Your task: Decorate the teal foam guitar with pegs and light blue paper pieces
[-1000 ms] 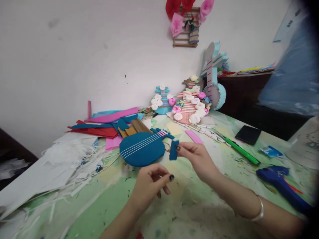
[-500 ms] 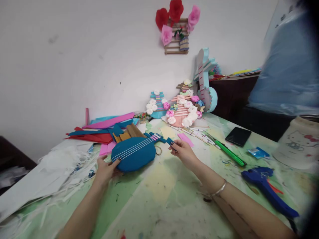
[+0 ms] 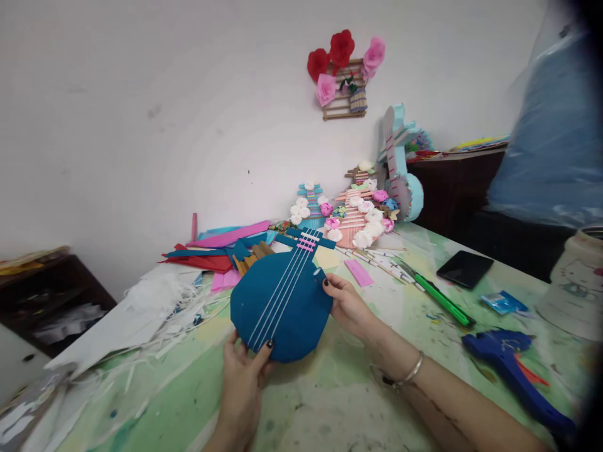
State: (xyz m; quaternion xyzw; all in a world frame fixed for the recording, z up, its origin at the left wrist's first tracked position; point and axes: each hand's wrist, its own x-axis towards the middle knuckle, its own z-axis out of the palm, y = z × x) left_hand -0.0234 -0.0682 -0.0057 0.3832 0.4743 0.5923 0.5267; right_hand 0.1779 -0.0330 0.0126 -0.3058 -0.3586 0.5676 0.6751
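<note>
Gripping a dark blue model lute (image 3: 257, 285) by its rim, a person's left hand (image 3: 245, 370) sets a thumb near 6 o'clock on the round body, at the foot of the white strings (image 3: 277, 295), other fingers partly hidden beneath. At 2 o'clock, the right hand (image 3: 349, 301) pinches a small blue piece (image 3: 320, 275) close to the body's edge; whether the two touch cannot be told. The lute lies mid-desk in front of the wearer, its neck toward 1 o'clock, above a paint-flecked desk (image 3: 325, 408).

The left thumb, pressing so near the string ends, could drag or loosen them. The little piece, mostly covered by fingertips, could slip from so slight a pinch, and a firm squeeze at one rim could bend the body. Toward 3 o'clock, a green cutter (image 3: 445, 302) and a blue glue gun (image 3: 516, 370) lie near the right forearm, where a careless sweep could knock either; whether the blade is out cannot be seen.

No brand name can be read. Also toward 3 o'clock, a pale mug (image 3: 577, 282) bears a cartoon cat, the print on a blue packet (image 3: 504, 302) is too small to make out, and a black slab (image 3: 465, 269) shows no visible mark
</note>
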